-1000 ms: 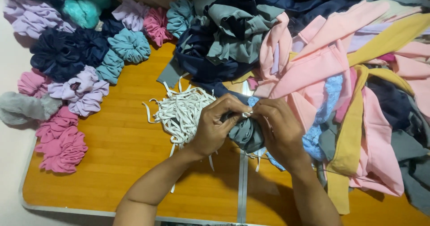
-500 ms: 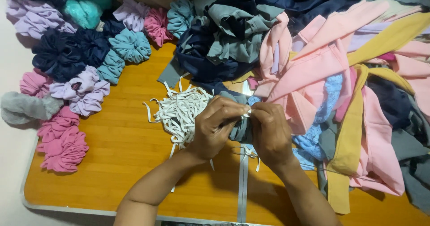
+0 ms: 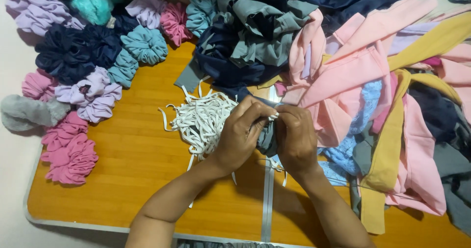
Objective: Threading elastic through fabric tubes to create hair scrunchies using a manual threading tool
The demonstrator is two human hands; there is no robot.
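Wooden folding table (image 3: 122,189): near edge bare.
Left hand (image 3: 243,132) and right hand (image 3: 297,137): knuckles together, both pinched narrow on short white elastic end (image 3: 273,115) and grey-blue fabric piece (image 3: 267,139) between them; this piece unfinished, judged mid-assembly.
White elastic pile (image 3: 198,120): touching left hand, many strips unused.
Finished scrunchies (image 3: 93,56): heaped far left, pink, lilac, navy, teal; sizeable batch done.
Loose fabric strips (image 3: 373,81): heaped far right, pink, mustard, navy; large stock left.

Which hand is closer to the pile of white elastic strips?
Left. The left hand overlaps the pile of white elastic strips at its right edge; the right hand sits farther right, beyond the left.
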